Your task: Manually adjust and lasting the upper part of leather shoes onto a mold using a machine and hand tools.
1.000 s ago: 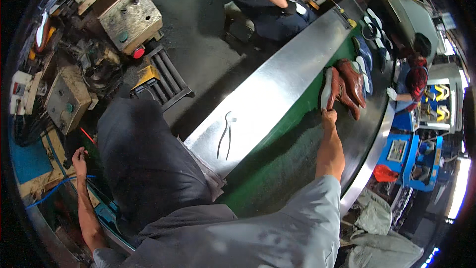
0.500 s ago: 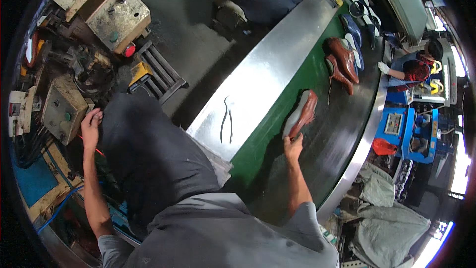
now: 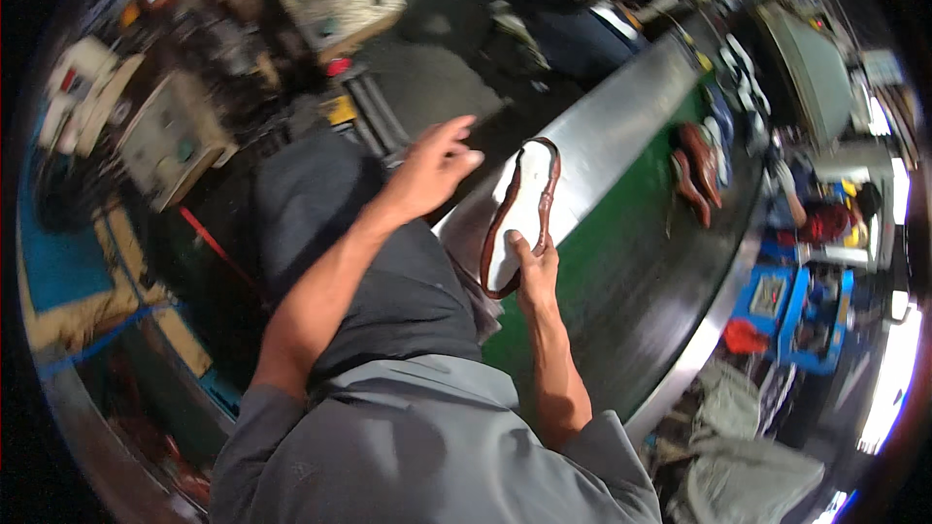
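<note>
A brown leather shoe (image 3: 525,204) is in my right hand (image 3: 537,267), its white underside with a brown rim facing up. My right thumb presses on that white face near the shoe's lower end, and the other fingers are mostly hidden behind it. The shoe is held over the edge of the metal table strip. My left hand (image 3: 430,173) is raised to the left of the shoe, apart from it, with its fingers spread and nothing in them.
A metal strip (image 3: 610,102) runs beside a green conveyor belt (image 3: 607,277). Farther along lie brown shoes (image 3: 697,170) and several white-soled ones (image 3: 743,78). A stained machine (image 3: 173,141) stands left. One person sits at the top; another, gloved, stands right of the belt.
My right hand has brought the shoe leftward from above the belt and turned its underside up. My left hand has left the machine side and come near the shoe. The view has shifted.
</note>
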Action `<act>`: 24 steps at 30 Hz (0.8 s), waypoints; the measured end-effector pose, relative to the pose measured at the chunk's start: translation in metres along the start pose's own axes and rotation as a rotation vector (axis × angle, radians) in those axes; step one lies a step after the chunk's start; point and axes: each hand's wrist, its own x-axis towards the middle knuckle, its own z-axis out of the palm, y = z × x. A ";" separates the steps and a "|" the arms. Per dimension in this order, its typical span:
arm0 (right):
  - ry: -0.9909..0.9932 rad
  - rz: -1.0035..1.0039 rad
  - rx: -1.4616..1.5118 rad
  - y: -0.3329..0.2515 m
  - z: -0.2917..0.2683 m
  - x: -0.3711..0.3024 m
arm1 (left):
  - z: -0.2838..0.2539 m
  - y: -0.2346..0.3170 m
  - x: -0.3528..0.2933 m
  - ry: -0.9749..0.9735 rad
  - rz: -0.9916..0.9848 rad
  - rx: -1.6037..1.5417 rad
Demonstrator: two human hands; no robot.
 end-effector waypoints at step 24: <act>-0.736 -0.757 -0.869 -0.070 0.242 0.011 | -0.159 -0.022 -0.109 0.482 0.126 0.410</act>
